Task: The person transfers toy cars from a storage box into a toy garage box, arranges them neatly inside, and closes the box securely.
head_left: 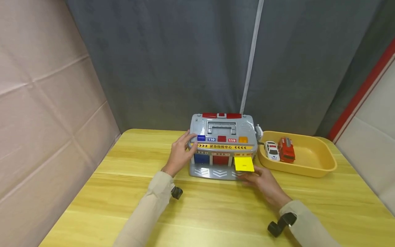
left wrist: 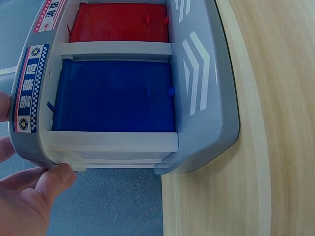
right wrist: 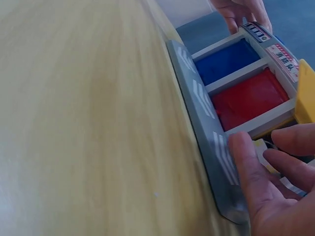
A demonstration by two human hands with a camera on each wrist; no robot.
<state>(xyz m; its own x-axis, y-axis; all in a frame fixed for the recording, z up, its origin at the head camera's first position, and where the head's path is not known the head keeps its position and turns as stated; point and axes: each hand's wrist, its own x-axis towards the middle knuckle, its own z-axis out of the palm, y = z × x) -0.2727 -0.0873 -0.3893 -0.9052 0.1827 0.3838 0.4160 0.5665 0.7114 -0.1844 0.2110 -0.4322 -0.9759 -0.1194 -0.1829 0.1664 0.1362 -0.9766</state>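
Observation:
A grey toy emergency station (head_left: 222,132) stands on the table, with a blue door (left wrist: 113,96) and a red door (left wrist: 120,22) closed and a yellow door (head_left: 244,164) raised. My left hand (head_left: 180,154) grips its left end, thumb at the front edge and fingers on the roof side. At the bay under the yellow door, my right hand (head_left: 263,181) pinches a small white-and-yellow toy vehicle (right wrist: 261,147) between thumb and fingers. Most of that toy is hidden by the hand and the bay. The right thumb (right wrist: 241,147) lies close over the grey front ramp (right wrist: 204,108).
Right of the station, a yellow tray (head_left: 311,157) holds a white toy police car (head_left: 272,151) and a red toy fire truck (head_left: 286,150). A small light-grey part (head_left: 259,132) sticks out from the station's right side. A grey curtain (head_left: 172,68) hangs behind the wooden table (head_left: 123,192).

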